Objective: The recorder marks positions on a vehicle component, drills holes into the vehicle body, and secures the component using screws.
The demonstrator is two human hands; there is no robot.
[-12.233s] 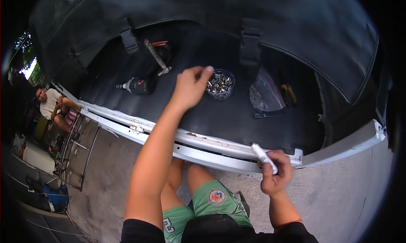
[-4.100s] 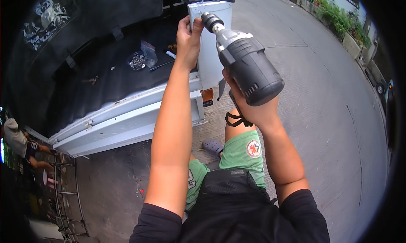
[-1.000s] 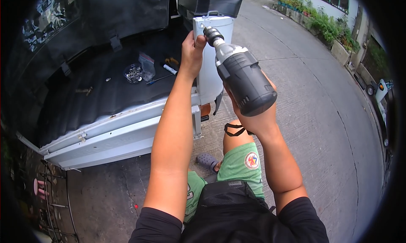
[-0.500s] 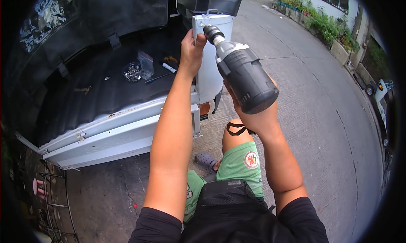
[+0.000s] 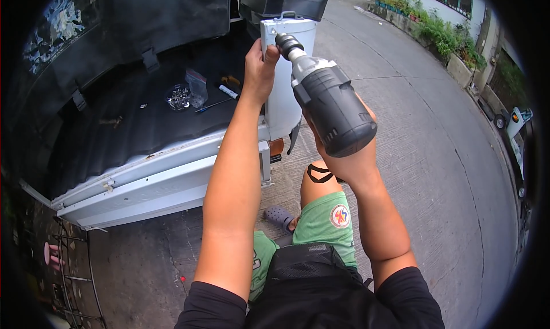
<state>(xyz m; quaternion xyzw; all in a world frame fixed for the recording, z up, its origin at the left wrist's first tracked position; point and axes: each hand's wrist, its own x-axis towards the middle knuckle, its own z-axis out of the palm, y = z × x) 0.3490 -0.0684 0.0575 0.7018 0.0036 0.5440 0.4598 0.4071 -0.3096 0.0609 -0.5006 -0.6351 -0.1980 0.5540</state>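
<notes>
My right hand (image 5: 356,160) is wrapped round the grip of a black and grey power drill (image 5: 335,108); the drill's body hides the grip and most of my fingers. The drill's chuck (image 5: 290,45) points up and away, its front end close against the upper part of a white truck-bed corner panel (image 5: 285,94). Whether the bit is in the metal cannot be made out. My left hand (image 5: 260,71) grasps the left edge of this panel just beside the chuck, thumb on the near side and the other fingers partly hidden behind the edge.
Left of the panel, the dark ribbed truck bed (image 5: 137,128) carries a container of small metal fasteners (image 5: 179,97), a clear plastic bag (image 5: 196,87), a screwdriver (image 5: 213,105) and a white tube-like item (image 5: 229,92). A lowered white tailgate (image 5: 154,194) juts out below. Concrete road (image 5: 424,157) stretches right.
The drill's rear end has dipped very slightly, while its chuck stays by the panel. My left hand keeps its hold on the panel edge.
</notes>
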